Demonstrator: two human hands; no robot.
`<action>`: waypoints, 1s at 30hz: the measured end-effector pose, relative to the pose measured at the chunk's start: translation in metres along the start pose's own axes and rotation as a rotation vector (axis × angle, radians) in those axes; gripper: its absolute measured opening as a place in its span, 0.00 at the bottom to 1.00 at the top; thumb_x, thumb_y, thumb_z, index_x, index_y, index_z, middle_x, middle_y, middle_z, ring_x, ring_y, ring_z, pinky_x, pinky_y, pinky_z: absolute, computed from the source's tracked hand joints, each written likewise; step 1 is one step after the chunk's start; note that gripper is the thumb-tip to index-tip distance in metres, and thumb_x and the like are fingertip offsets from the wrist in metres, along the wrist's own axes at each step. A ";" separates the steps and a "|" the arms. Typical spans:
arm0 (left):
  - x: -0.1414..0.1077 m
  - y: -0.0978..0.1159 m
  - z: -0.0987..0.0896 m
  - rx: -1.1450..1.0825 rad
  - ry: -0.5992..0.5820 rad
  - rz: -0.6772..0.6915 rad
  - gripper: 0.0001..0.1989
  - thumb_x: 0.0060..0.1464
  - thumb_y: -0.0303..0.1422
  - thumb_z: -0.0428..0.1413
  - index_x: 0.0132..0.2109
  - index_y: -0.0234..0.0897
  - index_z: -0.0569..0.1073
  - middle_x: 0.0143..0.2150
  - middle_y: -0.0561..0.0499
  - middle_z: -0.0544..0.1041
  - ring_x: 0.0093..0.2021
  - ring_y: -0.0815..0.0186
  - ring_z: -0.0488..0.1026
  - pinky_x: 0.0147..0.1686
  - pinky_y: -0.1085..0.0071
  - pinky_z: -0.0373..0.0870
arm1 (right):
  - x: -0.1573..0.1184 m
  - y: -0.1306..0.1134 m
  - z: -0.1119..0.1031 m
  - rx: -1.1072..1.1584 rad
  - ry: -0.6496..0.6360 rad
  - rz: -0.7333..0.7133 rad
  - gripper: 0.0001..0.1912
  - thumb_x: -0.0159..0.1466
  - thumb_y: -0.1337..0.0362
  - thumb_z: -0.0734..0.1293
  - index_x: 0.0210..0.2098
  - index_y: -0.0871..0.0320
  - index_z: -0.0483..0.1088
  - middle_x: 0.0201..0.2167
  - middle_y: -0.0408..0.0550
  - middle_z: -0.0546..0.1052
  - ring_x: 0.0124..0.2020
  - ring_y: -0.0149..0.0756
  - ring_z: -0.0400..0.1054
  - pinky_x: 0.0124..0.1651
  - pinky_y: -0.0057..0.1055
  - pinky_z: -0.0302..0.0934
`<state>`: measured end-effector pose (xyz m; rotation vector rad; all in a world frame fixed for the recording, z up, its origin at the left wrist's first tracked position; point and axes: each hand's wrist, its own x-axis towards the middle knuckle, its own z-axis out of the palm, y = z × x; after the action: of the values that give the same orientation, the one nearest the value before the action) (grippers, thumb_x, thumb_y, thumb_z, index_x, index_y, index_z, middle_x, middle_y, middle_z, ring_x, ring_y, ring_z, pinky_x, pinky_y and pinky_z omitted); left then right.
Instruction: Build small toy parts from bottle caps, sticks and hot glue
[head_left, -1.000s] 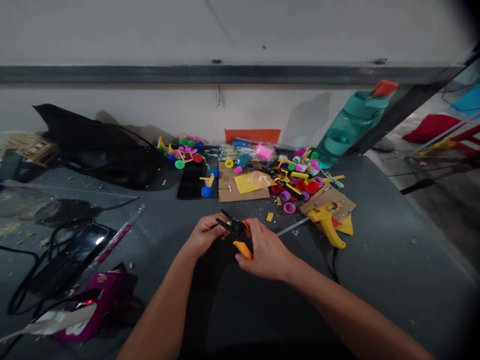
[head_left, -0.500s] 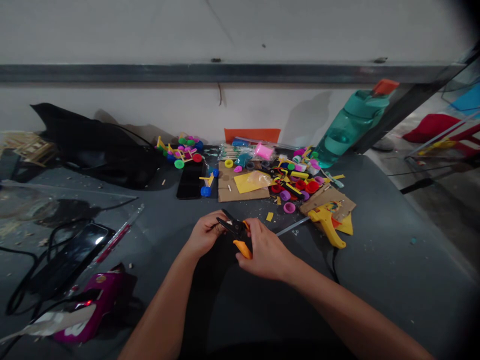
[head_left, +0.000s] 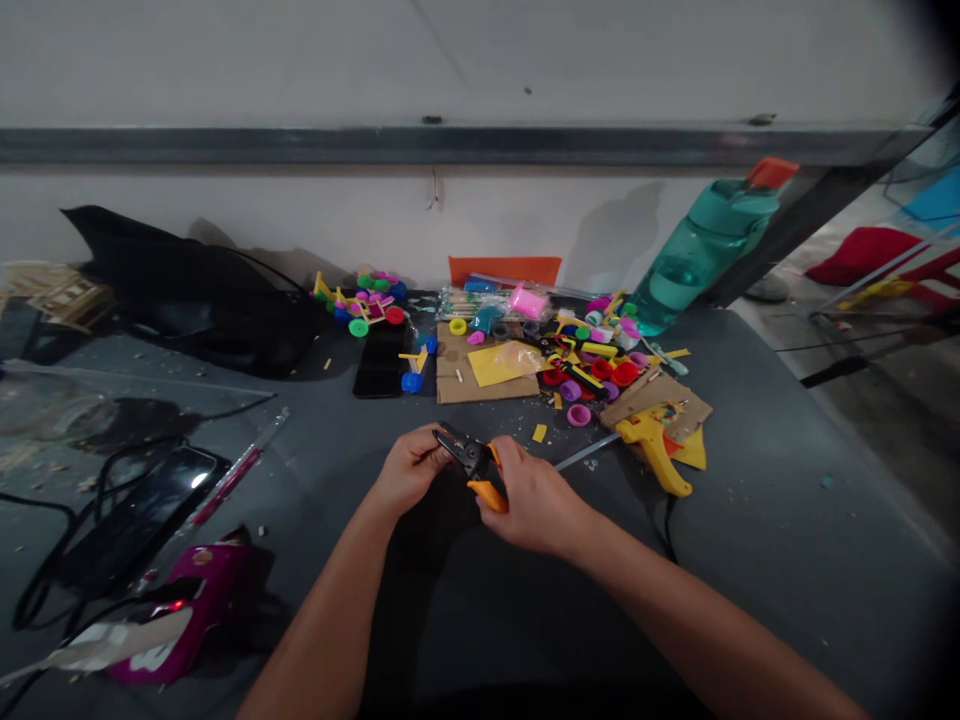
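Left of the glue gun, our left hand grips the black head of small pliers, we think, and our right hand closes on their orange handle. They look light and stiff, so the handle is the best place to hold.

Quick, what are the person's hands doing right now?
Left hand: closed, holding the black head of the orange-handled pliers.
Right hand: closed, gripping their orange handles.

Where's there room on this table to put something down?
There's bare grey tabletop right of the yellow glue gun, below the teal water bottle. It's crowded past the orange-handled pliers in your left hand and right hand, where plastic wheels and cardboard pile up.
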<state>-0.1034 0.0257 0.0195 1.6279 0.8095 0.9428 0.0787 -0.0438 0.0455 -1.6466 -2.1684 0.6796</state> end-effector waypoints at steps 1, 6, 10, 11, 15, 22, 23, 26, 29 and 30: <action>0.000 0.001 0.000 0.010 0.000 -0.006 0.13 0.50 0.39 0.56 0.26 0.34 0.75 0.24 0.51 0.68 0.26 0.69 0.64 0.27 0.74 0.61 | 0.000 0.001 0.000 0.001 -0.002 -0.002 0.16 0.55 0.61 0.61 0.41 0.58 0.54 0.33 0.48 0.69 0.30 0.36 0.67 0.30 0.31 0.58; 0.000 0.000 0.000 -0.011 -0.027 -0.034 0.12 0.52 0.38 0.55 0.27 0.33 0.74 0.24 0.52 0.67 0.25 0.70 0.64 0.26 0.75 0.61 | 0.001 0.002 -0.003 0.043 -0.016 0.004 0.17 0.56 0.59 0.62 0.42 0.57 0.55 0.34 0.48 0.70 0.29 0.35 0.67 0.30 0.30 0.58; 0.000 -0.002 0.000 -0.047 -0.042 -0.036 0.13 0.52 0.38 0.54 0.28 0.33 0.73 0.25 0.51 0.68 0.26 0.69 0.65 0.26 0.74 0.62 | 0.001 0.001 -0.003 0.043 0.001 -0.007 0.25 0.52 0.56 0.65 0.45 0.58 0.55 0.37 0.50 0.69 0.35 0.38 0.67 0.36 0.35 0.61; 0.000 -0.001 0.000 -0.046 -0.042 -0.025 0.13 0.52 0.39 0.54 0.28 0.33 0.73 0.25 0.51 0.68 0.26 0.69 0.65 0.26 0.74 0.62 | 0.001 0.001 -0.003 0.036 0.014 -0.018 0.26 0.52 0.55 0.65 0.46 0.59 0.55 0.38 0.51 0.69 0.37 0.39 0.67 0.39 0.36 0.61; 0.000 0.001 -0.002 -0.032 -0.050 0.005 0.13 0.51 0.40 0.55 0.28 0.34 0.74 0.25 0.51 0.68 0.26 0.69 0.65 0.26 0.74 0.62 | 0.001 0.000 -0.004 0.019 0.025 -0.034 0.27 0.51 0.56 0.65 0.47 0.59 0.55 0.40 0.53 0.68 0.40 0.41 0.66 0.42 0.38 0.61; -0.001 0.004 -0.004 -0.131 -0.132 -0.042 0.15 0.50 0.43 0.56 0.27 0.33 0.74 0.26 0.51 0.68 0.25 0.70 0.64 0.25 0.74 0.61 | -0.001 0.001 -0.009 -0.002 -0.022 -0.072 0.23 0.51 0.58 0.63 0.44 0.58 0.56 0.37 0.51 0.69 0.35 0.40 0.67 0.35 0.35 0.60; -0.002 0.004 -0.004 -0.140 -0.128 -0.040 0.15 0.50 0.42 0.56 0.27 0.33 0.74 0.26 0.51 0.68 0.25 0.70 0.64 0.26 0.74 0.60 | -0.001 0.001 -0.009 -0.012 -0.030 -0.069 0.22 0.51 0.58 0.63 0.44 0.58 0.55 0.36 0.50 0.70 0.33 0.39 0.67 0.34 0.34 0.59; -0.002 0.005 -0.003 -0.139 -0.115 -0.048 0.13 0.50 0.40 0.56 0.27 0.33 0.74 0.25 0.51 0.67 0.26 0.70 0.63 0.26 0.74 0.60 | -0.002 0.002 -0.010 -0.019 -0.046 -0.062 0.19 0.53 0.58 0.62 0.42 0.57 0.55 0.34 0.48 0.70 0.29 0.37 0.67 0.30 0.31 0.57; -0.002 0.005 -0.003 -0.130 -0.114 -0.066 0.14 0.51 0.39 0.56 0.25 0.32 0.73 0.24 0.52 0.66 0.25 0.71 0.62 0.25 0.75 0.58 | -0.001 0.003 -0.010 -0.001 -0.050 -0.065 0.16 0.55 0.59 0.61 0.41 0.57 0.55 0.33 0.47 0.70 0.28 0.36 0.66 0.28 0.30 0.55; -0.002 0.004 -0.003 -0.134 -0.112 -0.074 0.14 0.50 0.39 0.56 0.25 0.32 0.73 0.24 0.52 0.65 0.25 0.71 0.61 0.25 0.75 0.58 | 0.000 0.003 -0.010 0.005 -0.046 -0.063 0.15 0.56 0.59 0.60 0.41 0.57 0.55 0.32 0.47 0.69 0.27 0.35 0.66 0.27 0.30 0.55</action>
<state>-0.1070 0.0241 0.0231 1.5109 0.7093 0.8285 0.0869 -0.0418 0.0520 -1.5672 -2.2389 0.7107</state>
